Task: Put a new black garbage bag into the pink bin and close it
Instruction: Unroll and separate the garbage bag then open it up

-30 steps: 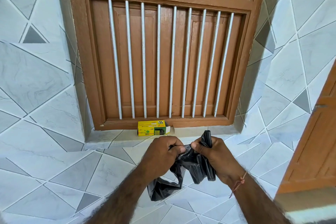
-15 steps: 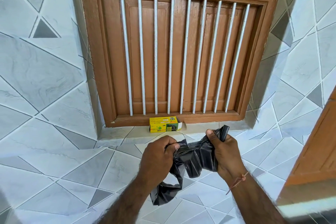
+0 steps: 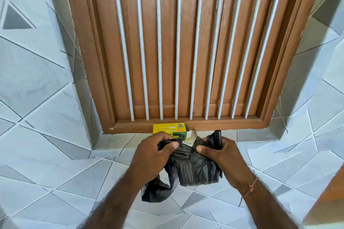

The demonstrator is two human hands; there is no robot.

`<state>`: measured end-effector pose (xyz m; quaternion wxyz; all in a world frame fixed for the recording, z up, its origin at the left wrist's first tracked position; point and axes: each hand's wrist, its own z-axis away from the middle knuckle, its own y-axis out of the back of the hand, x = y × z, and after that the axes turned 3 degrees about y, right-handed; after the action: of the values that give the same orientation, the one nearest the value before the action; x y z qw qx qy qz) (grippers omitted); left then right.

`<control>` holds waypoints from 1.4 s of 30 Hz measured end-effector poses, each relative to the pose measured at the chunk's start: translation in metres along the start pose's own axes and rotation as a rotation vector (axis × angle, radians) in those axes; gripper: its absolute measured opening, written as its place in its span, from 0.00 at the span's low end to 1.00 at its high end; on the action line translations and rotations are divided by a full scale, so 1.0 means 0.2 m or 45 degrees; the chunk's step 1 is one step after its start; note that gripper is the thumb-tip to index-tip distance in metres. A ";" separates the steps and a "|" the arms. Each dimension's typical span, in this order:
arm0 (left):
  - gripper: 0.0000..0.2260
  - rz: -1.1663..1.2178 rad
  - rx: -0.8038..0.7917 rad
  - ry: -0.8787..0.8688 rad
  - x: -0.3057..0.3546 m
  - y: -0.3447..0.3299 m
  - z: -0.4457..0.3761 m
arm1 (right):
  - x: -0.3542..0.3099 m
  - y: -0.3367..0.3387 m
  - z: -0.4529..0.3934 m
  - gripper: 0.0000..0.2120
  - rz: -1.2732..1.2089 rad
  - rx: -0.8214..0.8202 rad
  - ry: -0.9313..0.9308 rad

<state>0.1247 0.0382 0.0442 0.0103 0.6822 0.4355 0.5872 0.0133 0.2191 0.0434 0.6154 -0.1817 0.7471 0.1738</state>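
Observation:
A crumpled black garbage bag (image 3: pixel 193 171) hangs between both hands in front of the window sill. My left hand (image 3: pixel 154 156) pinches its upper edge on the left. My right hand (image 3: pixel 221 154) grips the other side, with a rolled black end (image 3: pixel 217 136) sticking up out of the fist. The hands are a little apart and the plastic is stretched between them. A loose tail of the bag (image 3: pixel 156 191) droops under my left wrist. The pink bin is not in view.
A yellow and green box (image 3: pixel 170 130) with an open flap lies on the tiled sill (image 3: pixel 115 141), right behind the hands. Above it is a brown wooden window (image 3: pixel 186 42) with white bars. Grey patterned tiles cover the walls; a brown door edge (image 3: pixel 329 199) is at the right.
The view has come closer to the window and tilted down. The hands have moved apart, spreading the bag wider between them.

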 end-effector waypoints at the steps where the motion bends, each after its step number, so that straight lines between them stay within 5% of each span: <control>1: 0.04 -0.023 -0.019 0.009 0.02 -0.01 -0.04 | 0.00 0.02 -0.05 0.07 0.033 -0.049 -0.001; 7: 0.07 -0.138 -0.129 0.132 0.07 -0.12 -0.28 | 0.02 0.09 -0.35 0.05 0.166 -0.126 0.030; 16: 0.06 -0.438 0.256 0.121 0.15 -0.32 -0.41 | 0.06 0.11 -0.62 0.04 0.265 -0.006 0.174; 22: 0.05 -0.333 0.504 0.212 0.00 -0.06 -0.48 | 0.07 0.30 -0.79 0.08 0.091 0.387 0.136; 25: 0.05 -0.366 0.375 0.190 -0.10 0.04 -0.48 | 0.08 0.30 -0.79 0.03 0.015 0.399 0.142; 30: 0.14 -0.496 0.212 0.073 -0.14 0.12 -0.43 | 0.10 0.13 -0.72 0.08 -0.073 0.257 0.017; 34: 0.15 -0.384 0.049 0.074 -0.23 0.14 -0.45 | 0.12 0.12 -0.70 0.13 -0.578 0.215 -0.310; 37: 0.14 -0.298 0.021 0.087 -0.27 0.11 -0.48 | 0.15 0.14 -0.68 0.13 -0.755 0.274 -0.314; 42: 0.08 -0.349 -0.137 0.089 -0.24 -0.04 -0.52 | 0.18 0.18 -0.65 0.12 -0.488 0.339 -0.144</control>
<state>0.0388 -0.0378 0.0342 0.1119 0.5938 0.4926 0.6263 -0.1221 0.1849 0.0336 0.6966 -0.2275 0.6794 -0.0363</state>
